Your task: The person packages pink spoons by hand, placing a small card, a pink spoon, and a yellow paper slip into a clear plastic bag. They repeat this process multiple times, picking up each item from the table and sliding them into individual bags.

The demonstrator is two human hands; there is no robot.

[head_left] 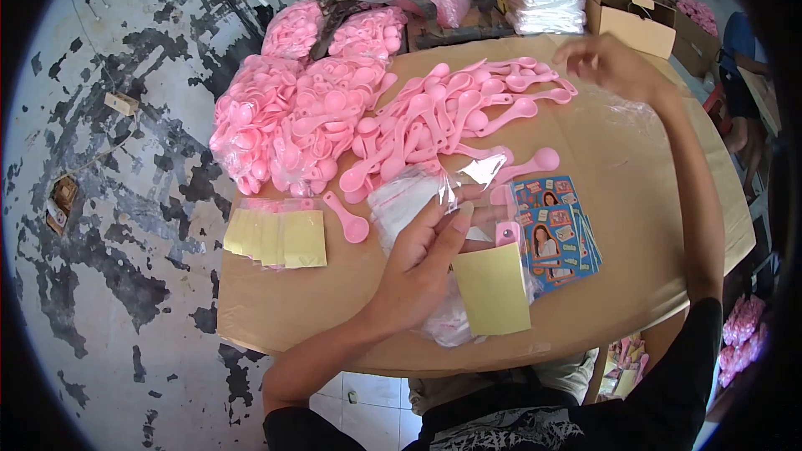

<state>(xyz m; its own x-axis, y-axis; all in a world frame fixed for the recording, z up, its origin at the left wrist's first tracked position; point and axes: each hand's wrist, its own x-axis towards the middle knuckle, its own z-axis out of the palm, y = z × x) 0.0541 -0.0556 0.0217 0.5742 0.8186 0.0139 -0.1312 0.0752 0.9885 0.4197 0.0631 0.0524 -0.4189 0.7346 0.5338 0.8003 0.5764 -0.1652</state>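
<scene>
My left hand (422, 255) is closed on a clear plastic bag over the front middle of the table. A plain yellow card (494, 291) and part of a pink spoon (507, 234) show at the bag. Under this hand lies a stack of clear plastic bags (397, 200). Beside it rest blue printed cards (555, 238). My right hand (614, 71) hovers at the far right, fingers loosely bent and apart, with nothing visible in them. Left of it spreads a heap of loose pink measuring spoons (451, 108).
Bulging bags of pink spoons (259, 117) stand at the back left. Overlapping packets with yellow cards (280, 236) and a single spoon (347, 217) lie at left on the brown-covered table (643, 225). Behind are wrapped stacks (543, 4) and a cardboard box (635, 25). Another person sits far right.
</scene>
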